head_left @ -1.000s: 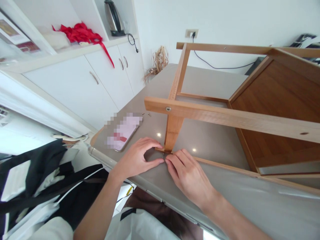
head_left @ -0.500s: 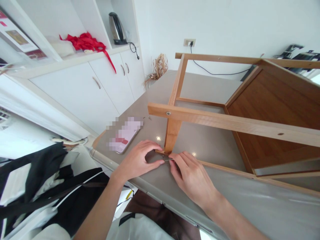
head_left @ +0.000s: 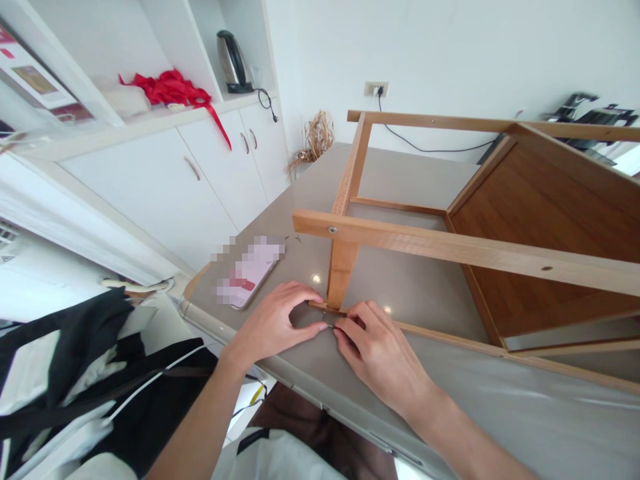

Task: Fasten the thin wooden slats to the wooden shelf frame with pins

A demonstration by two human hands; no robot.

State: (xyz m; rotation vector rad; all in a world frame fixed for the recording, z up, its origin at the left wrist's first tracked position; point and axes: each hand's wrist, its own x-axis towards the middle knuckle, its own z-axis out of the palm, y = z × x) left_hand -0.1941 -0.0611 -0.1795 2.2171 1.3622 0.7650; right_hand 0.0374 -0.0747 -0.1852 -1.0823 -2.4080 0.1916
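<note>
Fingers: your right hand [head_left: 377,347] pinches thin metal key [head_left: 331,326] at screw [head_left: 325,317] by end of lower rail [head_left: 440,335]; left hand [head_left: 275,323] curves, thumb and forefinger apart. Screw seems unseated; bolt [head_left: 333,229] in upper rail [head_left: 450,246] looks done; loose pieces [head_left: 298,238] near phone [head_left: 255,270].

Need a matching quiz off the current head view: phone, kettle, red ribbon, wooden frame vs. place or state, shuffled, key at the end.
Things
1. Phone
2. Kettle
3. Red ribbon
4. Wooden frame

Place or state
A. One end hangs in front of a cabinet door
B. Left hand and right hand are at its near-left corner
C. Lies flat on the table
D. Stands upright in a shelf compartment

Pairs: 1-C, 2-D, 3-A, 4-B
</note>
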